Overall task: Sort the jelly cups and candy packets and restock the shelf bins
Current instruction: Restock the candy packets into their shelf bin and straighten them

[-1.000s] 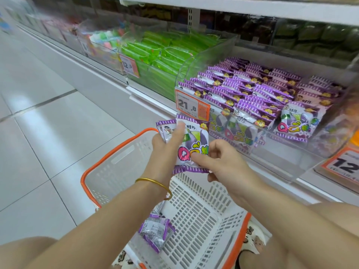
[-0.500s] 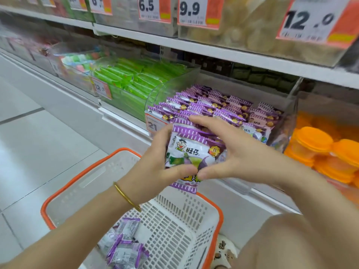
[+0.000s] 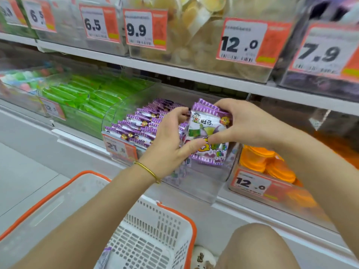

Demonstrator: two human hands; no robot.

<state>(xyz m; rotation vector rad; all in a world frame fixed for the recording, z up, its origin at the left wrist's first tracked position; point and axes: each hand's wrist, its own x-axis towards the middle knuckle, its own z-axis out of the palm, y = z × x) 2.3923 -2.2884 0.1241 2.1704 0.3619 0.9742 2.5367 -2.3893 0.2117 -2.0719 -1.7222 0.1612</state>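
Up and forward goes the stack of purple packets [image 3: 208, 131], away from the basket and now over the clear bin [image 3: 204, 183], far side, where matching purple packets [image 3: 139, 123] stand in rows. Left hand [image 3: 171, 141] pinches the stack's left edge, thumb on the front. Right hand [image 3: 246, 123] curls over the top right corner, its thumb meeting the other. Near us, the white basket [image 3: 155, 230] sits under the arms. Green packets [image 3: 83, 98] lie to the left, orange jelly cups [image 3: 262, 160] to the right.
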